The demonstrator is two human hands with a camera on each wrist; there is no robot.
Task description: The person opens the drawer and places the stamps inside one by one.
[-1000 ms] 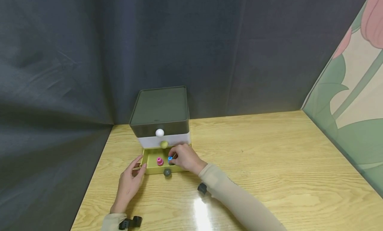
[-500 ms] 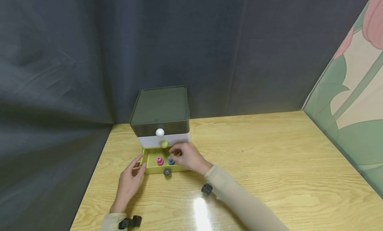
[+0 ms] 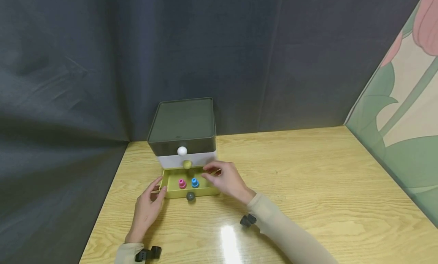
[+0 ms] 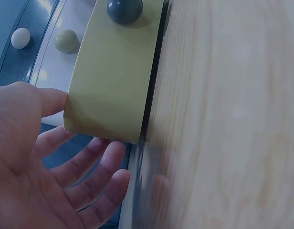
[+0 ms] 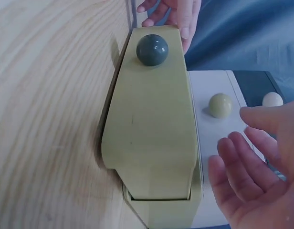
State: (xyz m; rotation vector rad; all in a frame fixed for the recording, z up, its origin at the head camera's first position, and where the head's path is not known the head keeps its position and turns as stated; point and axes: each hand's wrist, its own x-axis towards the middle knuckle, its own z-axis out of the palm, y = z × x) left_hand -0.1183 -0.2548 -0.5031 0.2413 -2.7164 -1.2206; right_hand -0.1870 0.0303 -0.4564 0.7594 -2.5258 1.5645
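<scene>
The yellow-green bottom drawer is pulled out of a small chest of drawers. A pink stepped piece with a round top stands inside it. Just right of that stands a blue piece of the same shape. My left hand holds the drawer's left front corner, thumb at the rim and fingers along the side; in the left wrist view the lower fingers are spread. Over the drawer's right part hovers my right hand, thumb and fingers apart, holding nothing. The drawer's inside is hidden in both wrist views.
The chest's dark top is up against a dark curtain. Its upper drawers have a white knob and a yellow-green knob; a dark knob sits on the pulled-out drawer. Wooden tabletop extends right.
My right hand has let go of the blue piece and drawn back up and to the right, its fingers spreading. The blue piece stays in the drawer. My left hand stays put.
</scene>
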